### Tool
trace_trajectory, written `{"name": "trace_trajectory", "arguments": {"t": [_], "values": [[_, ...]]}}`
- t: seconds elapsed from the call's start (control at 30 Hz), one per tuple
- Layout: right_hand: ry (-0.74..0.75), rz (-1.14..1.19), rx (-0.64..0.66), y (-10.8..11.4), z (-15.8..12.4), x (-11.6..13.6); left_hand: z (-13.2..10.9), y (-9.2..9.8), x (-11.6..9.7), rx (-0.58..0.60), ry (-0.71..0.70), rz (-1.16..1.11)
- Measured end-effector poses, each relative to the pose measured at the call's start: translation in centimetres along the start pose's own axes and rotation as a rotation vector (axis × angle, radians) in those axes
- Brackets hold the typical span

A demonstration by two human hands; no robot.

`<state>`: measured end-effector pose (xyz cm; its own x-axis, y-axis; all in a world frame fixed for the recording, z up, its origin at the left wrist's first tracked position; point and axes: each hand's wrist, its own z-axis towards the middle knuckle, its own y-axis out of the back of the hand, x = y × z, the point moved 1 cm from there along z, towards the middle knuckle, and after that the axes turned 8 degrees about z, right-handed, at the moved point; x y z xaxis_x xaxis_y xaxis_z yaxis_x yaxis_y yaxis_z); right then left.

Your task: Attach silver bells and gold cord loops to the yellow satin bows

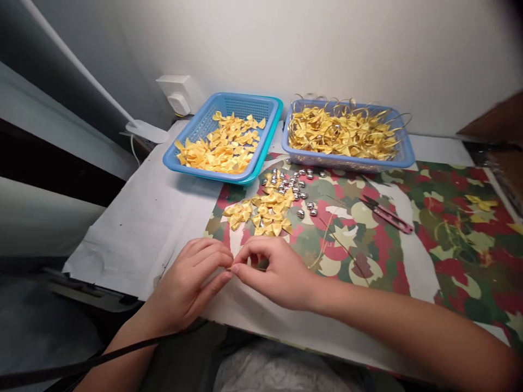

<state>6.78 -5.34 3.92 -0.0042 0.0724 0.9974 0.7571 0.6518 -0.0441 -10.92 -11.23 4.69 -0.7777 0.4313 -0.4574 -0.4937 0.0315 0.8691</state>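
Observation:
My left hand (194, 280) and my right hand (272, 269) meet fingertip to fingertip over the table's front part. Both are closed in a pinch on a thin gold cord, which shows a little between them; the rest at the fingertips is hidden. Just beyond my hands lies a loose pile of yellow ribbon bows (272, 209), with several small silver bells (310, 209) scattered behind and to the right of it. Thin cords (345, 247) lie on the camouflage-patterned cover to the right of my right hand.
A blue basket (169, 155) of yellow bows stands at the back left; another basket (347, 162) holds bows with gold cords. Pink-handled snips (388, 215) lie at the right, near thread scraps (457, 237). A white lamp base (147, 132) is at the far left.

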Motion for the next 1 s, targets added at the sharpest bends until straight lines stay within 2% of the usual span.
{"name": "trace_trajectory", "arguments": {"t": [0.17,0.27,0.33,0.37,0.47,0.57,0.67,0.87,1.0], "values": [[0.028,-0.113,0.103,0.3,0.0,0.4,-0.1,0.2,0.3,0.008,-0.006,-0.135],[0.147,-0.384,0.161,3.0,-0.1,1.4,-0.4,0.5,0.3,-0.022,0.027,-0.220],[0.184,-0.670,0.076,6.2,-0.2,2.0,-0.6,0.6,0.3,-0.049,0.060,-0.270],[0.166,-0.819,-0.031,8.2,-0.2,2.2,-0.6,0.7,0.3,-0.066,0.077,-0.292],[-0.057,-1.119,-0.307,13.5,-0.3,2.2,-0.7,0.8,0.1,-0.121,0.120,-0.342],[-0.266,-1.293,-0.331,16.0,0.0,1.6,-0.5,0.6,-0.2,-0.145,0.151,-0.357],[-0.335,-1.388,-0.277,15.7,0.5,1.1,-0.3,0.5,-0.5,-0.148,0.174,-0.336],[-0.301,-1.431,-0.269,13.6,0.3,0.4,-0.4,0.7,-0.4,-0.167,0.177,-0.308],[-0.267,-1.359,-0.311,14.0,-0.3,0.0,-0.4,0.8,-0.5,-0.190,0.168,-0.304]]}}
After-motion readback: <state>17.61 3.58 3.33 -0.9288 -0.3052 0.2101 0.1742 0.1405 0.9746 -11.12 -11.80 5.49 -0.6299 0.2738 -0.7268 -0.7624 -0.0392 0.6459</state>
